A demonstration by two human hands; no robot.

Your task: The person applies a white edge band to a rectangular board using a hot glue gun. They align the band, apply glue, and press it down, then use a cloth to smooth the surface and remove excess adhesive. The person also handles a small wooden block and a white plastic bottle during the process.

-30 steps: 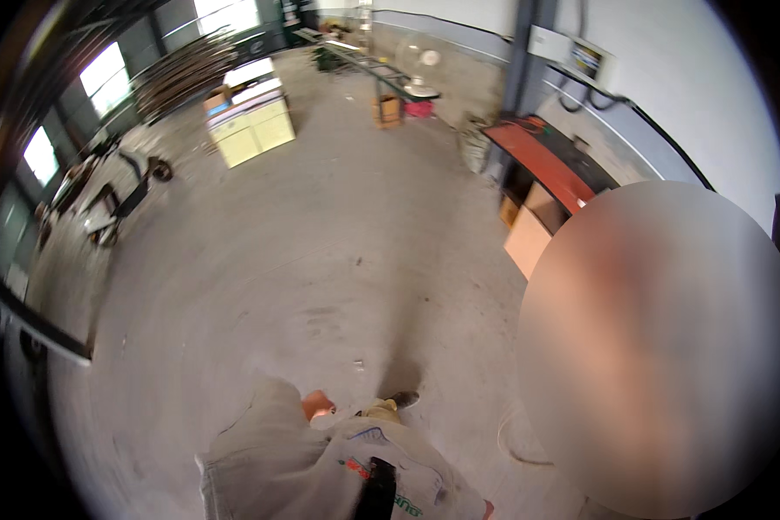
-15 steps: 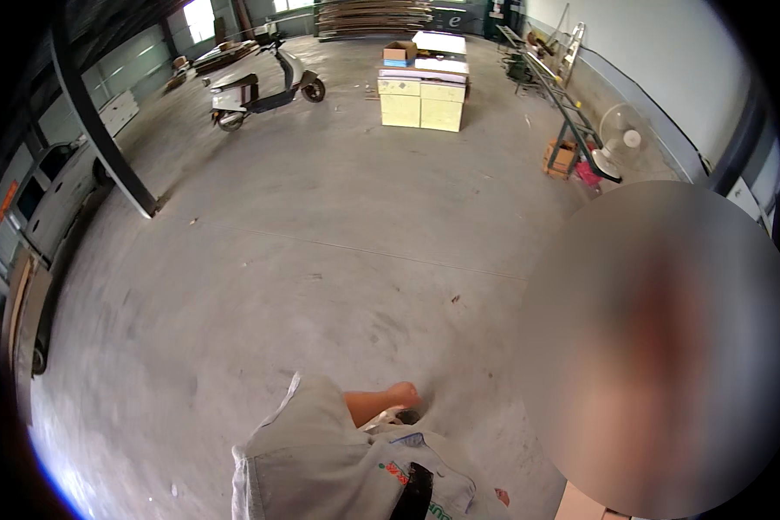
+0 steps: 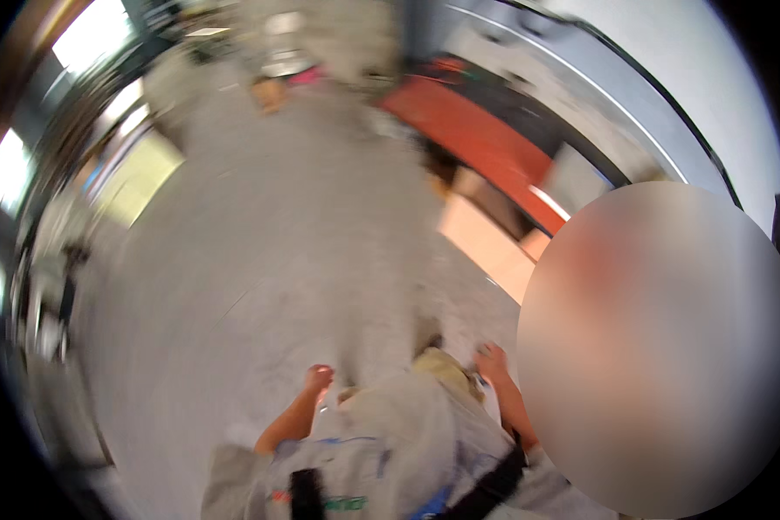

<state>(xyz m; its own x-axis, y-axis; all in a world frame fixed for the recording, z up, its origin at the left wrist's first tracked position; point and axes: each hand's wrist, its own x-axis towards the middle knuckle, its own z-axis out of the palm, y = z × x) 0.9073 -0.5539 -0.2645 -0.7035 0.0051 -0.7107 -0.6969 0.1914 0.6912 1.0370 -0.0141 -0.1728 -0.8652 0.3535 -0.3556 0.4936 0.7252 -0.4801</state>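
Observation:
My left hand (image 3: 319,378) hangs low in front of my body, its fingers curled in. A small pale, shiny patch shows just below it, too smeared to name. On the other side my right hand (image 3: 491,360) hangs beside my hip, away from any object. Its fingers are blurred, so I cannot tell whether they are apart or closed. Nearest to it, ahead and to the right, stands an open cardboard box (image 3: 487,243) beside a long red-topped bench (image 3: 485,130). Between my arms is my grey shirt (image 3: 390,425) with dark straps.
A grey concrete floor (image 3: 260,225) spreads ahead and to the left. A pale yellow block-like stack (image 3: 140,178) stands far left. A white fan (image 3: 286,52) and a small brown box (image 3: 269,95) are at the back. A large blurred disc covers the right side.
My view has swung to the right, so the yellow stack and fan have shifted left. The red-topped bench and cardboard box have come into view. Both my hands now show.

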